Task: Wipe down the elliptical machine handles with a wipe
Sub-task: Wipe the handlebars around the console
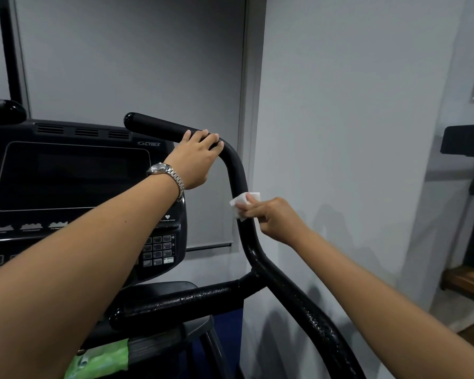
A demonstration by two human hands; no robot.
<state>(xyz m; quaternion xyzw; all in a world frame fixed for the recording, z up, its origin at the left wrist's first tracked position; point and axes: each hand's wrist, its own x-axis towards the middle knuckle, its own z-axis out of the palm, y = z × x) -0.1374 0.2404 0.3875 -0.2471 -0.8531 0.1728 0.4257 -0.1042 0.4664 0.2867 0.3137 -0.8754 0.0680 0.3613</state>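
Observation:
The elliptical's black right handle (237, 173) rises from the lower right, bends, and ends in a padded grip pointing left. My left hand (196, 157), with a metal watch on the wrist, grips the handle at the bend, fingers curled over the top. My right hand (271, 217) pinches a small white wipe (241, 205) and presses it against the upright stretch of the handle just below the bend. Lower down, the handle's surface looks speckled and glossy. The tip of the left handle (3, 110) shows at the far left edge.
The black console (74, 176) with its dark screen and keypad stands left of the handle. A short horizontal black bar (186, 299) sits below it. A green wipe packet (99, 362) lies at the bottom. A grey wall is close on the right, with dark equipment (471, 140) beyond.

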